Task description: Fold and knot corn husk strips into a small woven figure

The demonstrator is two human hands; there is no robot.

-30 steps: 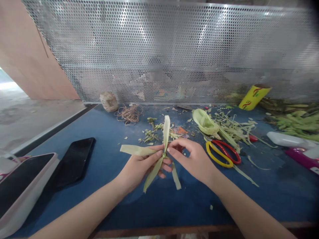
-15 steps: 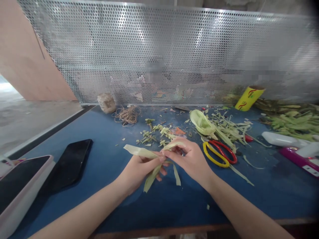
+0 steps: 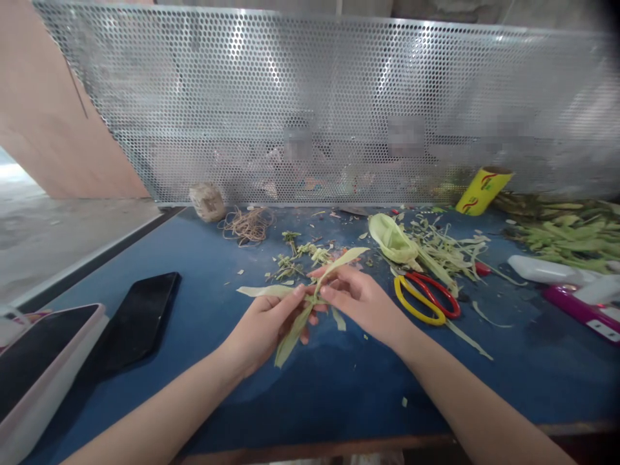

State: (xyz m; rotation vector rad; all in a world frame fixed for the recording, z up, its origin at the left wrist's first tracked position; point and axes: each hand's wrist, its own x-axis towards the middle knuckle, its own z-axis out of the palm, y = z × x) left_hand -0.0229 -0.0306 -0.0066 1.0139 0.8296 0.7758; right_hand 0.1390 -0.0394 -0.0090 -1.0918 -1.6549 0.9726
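Above the blue table (image 3: 339,387) I hold a bundle of pale green leaf strips (image 3: 295,323) crossed at one point. My left hand (image 3: 264,326) pinches the crossing from the left, fingers closed on it. My right hand (image 3: 361,300) pinches the same spot from the right and holds one strip that points up to the right. Another strip sticks out left, two hang down toward me.
Red and yellow scissors (image 3: 426,298) lie just right of my right hand. Leaf scraps (image 3: 436,248) and a green husk (image 3: 390,237) lie behind them. Two phones (image 3: 138,320) rest at the left. Rubber bands (image 3: 247,224), a yellow roll (image 3: 482,189) and a perforated metal screen (image 3: 310,103) stand behind.
The strip that stood upright a second ago was bent down by my right hand and now slants up to the right. Both hands stayed on the crossing.
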